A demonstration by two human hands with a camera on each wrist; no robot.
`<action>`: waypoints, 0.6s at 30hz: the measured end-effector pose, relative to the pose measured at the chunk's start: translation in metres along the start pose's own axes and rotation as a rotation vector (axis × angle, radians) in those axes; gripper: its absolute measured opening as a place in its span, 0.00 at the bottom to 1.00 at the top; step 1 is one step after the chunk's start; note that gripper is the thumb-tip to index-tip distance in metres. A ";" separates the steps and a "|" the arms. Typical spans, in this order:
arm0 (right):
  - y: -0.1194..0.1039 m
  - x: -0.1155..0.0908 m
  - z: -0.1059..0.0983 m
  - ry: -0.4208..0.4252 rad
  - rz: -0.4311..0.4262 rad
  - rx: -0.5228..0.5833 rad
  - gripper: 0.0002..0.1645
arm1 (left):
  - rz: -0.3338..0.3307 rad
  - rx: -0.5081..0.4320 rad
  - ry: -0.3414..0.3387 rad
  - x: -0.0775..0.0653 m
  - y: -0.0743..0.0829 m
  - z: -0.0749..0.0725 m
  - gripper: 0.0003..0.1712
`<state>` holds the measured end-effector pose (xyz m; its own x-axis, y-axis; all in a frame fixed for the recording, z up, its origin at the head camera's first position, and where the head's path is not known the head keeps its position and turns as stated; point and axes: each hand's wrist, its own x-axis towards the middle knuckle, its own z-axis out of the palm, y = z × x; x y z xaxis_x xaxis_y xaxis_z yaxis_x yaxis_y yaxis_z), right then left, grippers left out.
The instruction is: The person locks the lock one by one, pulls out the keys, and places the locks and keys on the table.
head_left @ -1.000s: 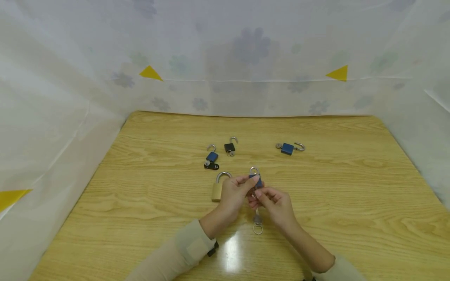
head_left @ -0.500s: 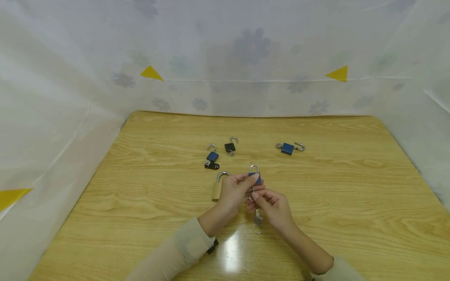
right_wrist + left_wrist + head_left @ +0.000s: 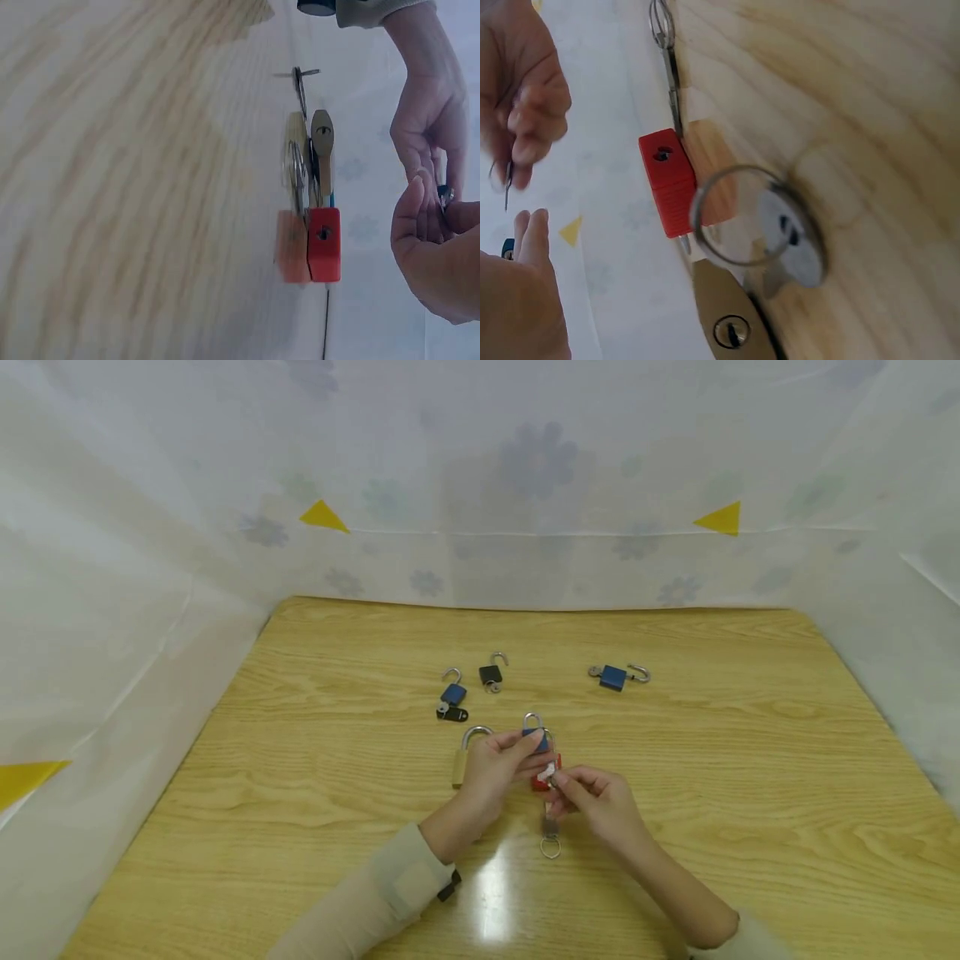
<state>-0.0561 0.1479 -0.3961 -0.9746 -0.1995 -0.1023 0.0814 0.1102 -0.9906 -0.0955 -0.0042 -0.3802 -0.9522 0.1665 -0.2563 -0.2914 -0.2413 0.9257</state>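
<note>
In the head view my left hand grips a small blue padlock, its shackle pointing away from me. To its right, my right hand pinches a small key on a ring, its tip apart from the padlock's underside in the left wrist view. Beyond the hands, a red padlock rests on the table, partly hidden behind my fingers in the head view. A brass padlock lies left of my left hand, partly covered by it. Keys on a ring lie just below the red padlock.
Farther back on the wooden table lie a blue padlock with a black tag, a black padlock and another blue padlock, all with open shackles. A round-headed key with a ring lies near my left wrist. Pale cloth surrounds the table.
My right hand has drawn the key away from the blue padlock, toward the lower right. My left hand has shifted slightly left with the padlock, and the red padlock has come into sight.
</note>
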 end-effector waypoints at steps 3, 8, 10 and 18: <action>0.002 -0.003 -0.013 0.006 0.111 -0.079 0.20 | -0.026 0.005 0.005 0.001 -0.001 -0.005 0.19; 0.011 -0.009 -0.039 0.007 0.223 -0.294 0.17 | -0.056 -0.004 0.021 0.002 -0.004 -0.013 0.19; 0.015 -0.011 -0.047 -0.004 0.230 -0.379 0.17 | -0.060 -0.005 0.022 0.003 -0.004 -0.015 0.19; 0.022 -0.019 -0.059 -0.047 0.299 -0.579 0.16 | -0.069 -0.004 -0.001 0.003 -0.005 -0.018 0.20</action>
<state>-0.0481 0.2117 -0.4105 -0.9161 -0.1192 -0.3827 0.2094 0.6718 -0.7106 -0.0982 -0.0195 -0.3905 -0.9295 0.1841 -0.3195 -0.3571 -0.2328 0.9046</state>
